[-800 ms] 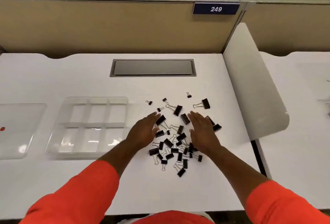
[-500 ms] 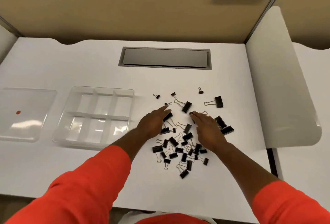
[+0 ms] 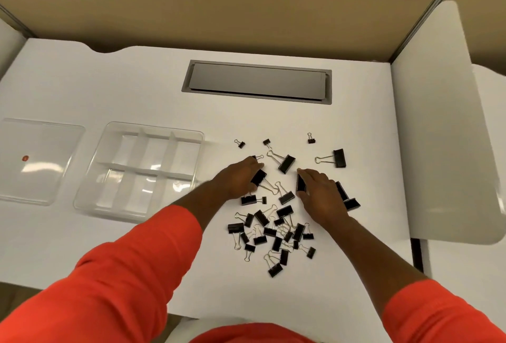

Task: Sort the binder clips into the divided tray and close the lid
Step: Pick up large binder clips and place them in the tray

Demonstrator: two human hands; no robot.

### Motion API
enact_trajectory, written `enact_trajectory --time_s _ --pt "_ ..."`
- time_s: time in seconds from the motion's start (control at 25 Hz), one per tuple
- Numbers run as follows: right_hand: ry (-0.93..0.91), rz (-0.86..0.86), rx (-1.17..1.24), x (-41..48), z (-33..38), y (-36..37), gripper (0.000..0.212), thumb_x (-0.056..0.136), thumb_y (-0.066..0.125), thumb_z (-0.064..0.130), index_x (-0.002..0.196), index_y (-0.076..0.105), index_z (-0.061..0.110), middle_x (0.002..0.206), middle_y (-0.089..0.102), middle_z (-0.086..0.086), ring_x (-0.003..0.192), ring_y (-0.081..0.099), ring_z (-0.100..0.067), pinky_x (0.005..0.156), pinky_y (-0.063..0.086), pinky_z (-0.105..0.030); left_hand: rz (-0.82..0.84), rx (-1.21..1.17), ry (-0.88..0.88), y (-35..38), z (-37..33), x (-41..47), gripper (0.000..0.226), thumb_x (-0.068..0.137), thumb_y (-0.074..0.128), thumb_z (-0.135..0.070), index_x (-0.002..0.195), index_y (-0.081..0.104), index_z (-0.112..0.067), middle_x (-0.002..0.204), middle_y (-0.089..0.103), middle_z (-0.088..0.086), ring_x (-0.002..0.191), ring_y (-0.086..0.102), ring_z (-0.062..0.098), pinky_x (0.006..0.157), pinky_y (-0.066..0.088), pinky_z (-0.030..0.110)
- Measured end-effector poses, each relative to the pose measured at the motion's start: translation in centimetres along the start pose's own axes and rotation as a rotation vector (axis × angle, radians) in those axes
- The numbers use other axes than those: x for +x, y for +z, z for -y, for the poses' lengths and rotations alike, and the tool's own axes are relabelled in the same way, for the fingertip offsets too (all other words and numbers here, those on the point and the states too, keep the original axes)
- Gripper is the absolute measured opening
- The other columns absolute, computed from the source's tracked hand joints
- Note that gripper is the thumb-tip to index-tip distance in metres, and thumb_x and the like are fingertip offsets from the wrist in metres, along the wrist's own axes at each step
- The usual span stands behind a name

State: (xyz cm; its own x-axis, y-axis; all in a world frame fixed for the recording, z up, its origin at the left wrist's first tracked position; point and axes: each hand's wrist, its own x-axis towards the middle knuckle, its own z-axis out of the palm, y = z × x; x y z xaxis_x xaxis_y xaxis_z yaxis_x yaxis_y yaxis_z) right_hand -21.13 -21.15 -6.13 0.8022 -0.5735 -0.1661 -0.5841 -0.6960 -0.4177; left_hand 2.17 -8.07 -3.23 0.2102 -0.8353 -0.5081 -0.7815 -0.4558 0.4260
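Note:
A heap of black binder clips [image 3: 273,230], large and small, lies on the white desk [image 3: 109,82]. My left hand [image 3: 239,179] rests with straight fingers over a large clip [image 3: 258,177] at the heap's upper left. My right hand [image 3: 321,196] pinches another large clip [image 3: 300,182] between finger and thumb. More large clips [image 3: 286,163] [image 3: 339,158] and small ones [image 3: 241,144] [image 3: 311,140] lie scattered farther back. The clear divided tray [image 3: 153,127] sits empty to the left of my hands. Its clear lid [image 3: 54,178], marked with a red dot, lies flat left of the tray.
A grey cable hatch [image 3: 257,84] is set into the desk behind the clips. A white divider panel [image 3: 438,151] stands along the desk's right side. A tan partition wall [image 3: 191,0] closes the back. My orange sleeves cover the desk's near edge.
The camera has tilted down and closer. Both hands have slid slightly farther onto the clips, and my right finger and thumb have closed around a large clip.

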Motion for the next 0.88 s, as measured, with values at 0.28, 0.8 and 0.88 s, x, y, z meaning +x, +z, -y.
enact_trajectory --time_s 0.28,0.8,0.88 --pt "0.053 -0.137 0.044 -1.5 0.1 -0.1 0.058 0.092 0.068 0.041 0.143 0.051 0.016 0.134 0.060 -0.004 0.125 0.051 -0.026 0.103 0.037 -0.044 -0.013 0.084 0.059 0.0 0.1 -0.4 0.075 0.080 0.079 -0.027 0.144 0.041 -0.017 0.141 0.042 0.000 0.114 0.055 0.026 0.088 0.049 0.037" --pt "-0.042 -0.265 0.231 -1.4 9.9 -1.1 0.057 0.094 0.067 0.038 0.144 0.046 0.021 0.138 0.053 -0.001 0.130 0.046 -0.018 0.111 0.032 -0.040 -0.560 0.000 0.110 0.0 3.0 -10.2 0.064 0.076 0.065 -0.069 0.118 0.058 -0.022 0.119 0.060 -0.006 0.109 0.053 0.014 0.094 0.038 0.029" --pt "-0.075 -0.280 0.246 -1.4 12.5 -0.4 0.057 0.093 0.068 0.038 0.143 0.048 0.019 0.138 0.054 -0.001 0.129 0.046 -0.017 0.110 0.032 -0.036 -0.634 -0.034 0.100 0.1 4.9 -12.4 0.063 0.075 0.067 -0.067 0.117 0.059 -0.022 0.120 0.061 -0.006 0.112 0.052 0.014 0.098 0.036 0.029"
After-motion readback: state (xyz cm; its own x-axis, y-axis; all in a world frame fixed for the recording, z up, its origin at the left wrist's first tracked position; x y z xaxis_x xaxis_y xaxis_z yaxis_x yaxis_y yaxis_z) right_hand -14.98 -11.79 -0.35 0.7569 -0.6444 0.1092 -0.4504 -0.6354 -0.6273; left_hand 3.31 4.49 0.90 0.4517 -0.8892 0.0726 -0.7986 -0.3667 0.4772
